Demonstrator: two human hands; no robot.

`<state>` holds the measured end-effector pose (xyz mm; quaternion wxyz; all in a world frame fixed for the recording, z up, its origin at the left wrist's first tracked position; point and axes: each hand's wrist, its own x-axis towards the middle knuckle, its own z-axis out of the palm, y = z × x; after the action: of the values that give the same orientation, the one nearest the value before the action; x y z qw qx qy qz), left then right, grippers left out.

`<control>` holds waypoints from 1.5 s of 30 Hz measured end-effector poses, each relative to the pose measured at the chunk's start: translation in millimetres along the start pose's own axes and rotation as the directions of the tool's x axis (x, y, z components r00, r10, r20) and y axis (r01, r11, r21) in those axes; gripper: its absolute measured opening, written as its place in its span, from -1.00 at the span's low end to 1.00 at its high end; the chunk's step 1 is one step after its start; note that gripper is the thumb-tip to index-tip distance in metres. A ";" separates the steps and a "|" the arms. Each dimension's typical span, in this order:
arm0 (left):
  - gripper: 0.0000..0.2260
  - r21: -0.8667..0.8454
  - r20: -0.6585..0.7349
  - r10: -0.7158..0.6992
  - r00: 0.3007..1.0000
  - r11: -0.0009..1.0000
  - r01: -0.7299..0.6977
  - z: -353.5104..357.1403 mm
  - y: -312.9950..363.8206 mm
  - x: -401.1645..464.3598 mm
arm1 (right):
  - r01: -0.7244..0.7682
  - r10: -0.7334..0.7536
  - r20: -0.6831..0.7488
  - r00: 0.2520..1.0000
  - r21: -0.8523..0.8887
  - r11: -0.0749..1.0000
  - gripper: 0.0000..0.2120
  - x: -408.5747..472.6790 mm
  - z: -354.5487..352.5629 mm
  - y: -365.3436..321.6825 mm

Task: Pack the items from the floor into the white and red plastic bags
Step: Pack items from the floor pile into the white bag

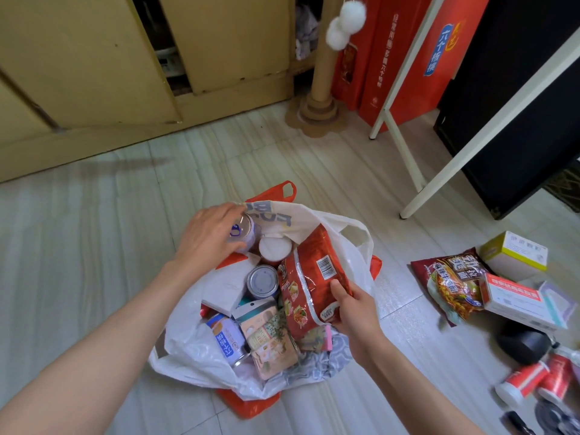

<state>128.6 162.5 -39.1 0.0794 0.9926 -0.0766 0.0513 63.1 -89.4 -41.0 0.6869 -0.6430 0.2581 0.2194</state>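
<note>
The crinkled white plastic bag (188, 346) sits open on the pale tiled floor (94, 230), nested inside the red plastic bag (248, 406). The left hand (210, 233) curls around a small metal can (243, 230) at the bag's far rim. The right hand (351, 309) pinches a glossy red noodle packet (314, 271), upright over the bag's mouth. Inside lie cylindrical tins and flat cartons. To the right on the floor are another noodle packet (452, 284), cardboard boxes (514, 301) and what seem to be red tubes (530, 381).
</note>
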 end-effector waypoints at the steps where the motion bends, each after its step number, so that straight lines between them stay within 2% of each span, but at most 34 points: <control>1: -0.37 0.001 0.048 0.008 0.999 1.000 -0.008 5.1 -2.2 2.2 | -0.005 0.005 0.001 1.000 0.012 1.000 -0.84 1.3 1.4 -0.1; 3: -0.38 0.017 0.096 0.024 0.995 1.000 -0.025 16.9 -6.4 4.2 | -0.020 0.020 -0.006 1.000 0.029 0.999 -0.83 4.2 1.9 0.6; 8: -0.53 -0.010 0.061 -0.027 0.998 1.000 0.028 39.3 -3.3 11.6 | -0.041 0.042 -0.018 0.999 0.046 0.998 -0.83 10.3 -1.2 0.8; 15: -0.53 0.025 0.106 -0.068 0.992 0.997 0.066 56.7 -5.9 26.1 | -0.052 0.053 -0.015 0.998 0.051 0.997 -0.82 12.8 -1.9 -1.9; 17: -0.53 -0.027 0.101 -0.137 0.985 0.990 0.141 55.8 -7.4 32.9 | -0.046 0.047 -0.014 0.999 0.055 0.997 -0.81 14.9 -2.0 -1.2; 19: -0.52 -0.152 0.037 -0.250 0.968 0.956 0.253 53.1 -6.8 38.5 | -0.040 0.041 -0.009 0.999 0.053 0.998 -0.81 15.5 -2.1 -0.9; 22: -0.46 -0.249 0.002 -0.317 0.948 0.918 0.307 51.0 0.3 41.4 | -0.047 0.047 -0.003 0.999 0.045 0.998 -0.82 17.0 -3.0 0.5; 26: -0.45 -0.200 0.129 -0.217 0.967 0.950 0.240 68.2 -2.6 32.1 | -0.039 0.038 0.016 0.999 0.031 0.999 -0.84 17.6 -5.7 0.9; 29: -0.39 -0.146 0.268 -0.170 0.948 0.966 0.215 77.3 -9.7 30.5 | -0.039 0.038 0.043 0.998 0.022 0.999 -0.86 18.5 -8.1 2.3; 31: -0.42 -0.159 0.286 -0.144 0.947 0.968 0.196 72.4 -12.4 31.6 | -0.045 0.044 0.048 0.998 0.016 0.999 -0.87 17.2 -10.0 5.8; 34: -0.56 -0.198 0.177 -0.192 0.965 0.954 0.226 59.0 -20.8 25.7 | -0.061 0.058 0.069 0.996 0.044 0.997 -0.85 11.3 -12.3 11.8; 35: -0.57 -0.170 0.155 -0.265 0.952 0.942 0.290 55.2 -24.7 22.5 | -0.068 0.064 0.076 0.995 0.054 0.996 -0.85 9.4 -13.3 13.4; 37: -0.58 -0.102 0.200 -0.393 0.897 0.903 0.418 54.7 -33.0 16.0 | -0.069 0.064 0.089 0.994 0.059 0.996 -0.83 6.8 -14.8 14.7; 40: -0.76 -0.134 0.226 -0.502 0.835 0.833 0.537 55.8 -32.5 5.7 | -0.050 0.043 0.129 0.991 0.052 0.997 -0.81 4.6 -16.7 13.6; 42: -0.82 -0.181 0.156 -0.508 0.847 0.829 0.530 54.0 -28.9 4.4 | -0.043 0.034 0.175 0.984 0.049 0.998 -0.80 1.5 -18.7 12.0; 45: -0.83 -0.324 -0.042 -0.497 0.867 0.827 0.459 39.2 -26.2 6.4 | -0.039 0.037 0.276 0.961 0.000 0.999 -0.80 1.3 -18.8 14.0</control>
<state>142.6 180.6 -80.7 0.2458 0.9505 0.1726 0.0792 53.8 -107.1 -53.4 0.7134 -0.5993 0.1728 0.3193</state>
